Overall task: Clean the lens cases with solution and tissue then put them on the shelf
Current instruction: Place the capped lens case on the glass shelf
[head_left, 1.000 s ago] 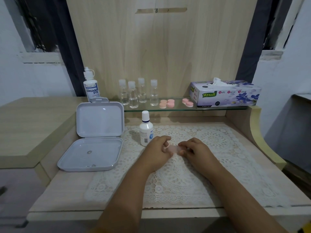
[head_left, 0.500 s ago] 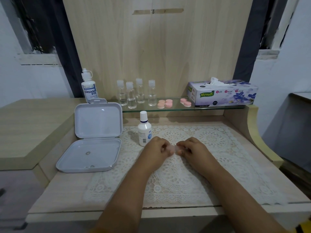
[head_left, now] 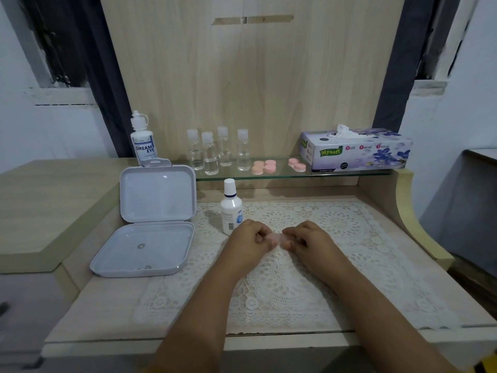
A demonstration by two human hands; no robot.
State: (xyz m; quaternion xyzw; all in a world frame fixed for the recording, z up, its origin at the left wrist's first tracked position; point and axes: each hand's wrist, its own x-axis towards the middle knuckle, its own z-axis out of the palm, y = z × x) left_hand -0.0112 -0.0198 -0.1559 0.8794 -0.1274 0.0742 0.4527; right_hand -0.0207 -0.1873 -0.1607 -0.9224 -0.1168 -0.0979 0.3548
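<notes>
Your left hand | pinches pink lens case | your right hand pinches other end | above lace mat

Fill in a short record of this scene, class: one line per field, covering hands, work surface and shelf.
Hands: left hand and right hand both pinch a pale pink lens case
Surface: lace mat, solution bottle, open grey box
Shelf: glass shelf holds four clear bottles, pink lens cases, tissue box

"DREAM EYE" on the tall bottle; "Mysoft Soft Facial Tissue" on the tissue box.
</notes>
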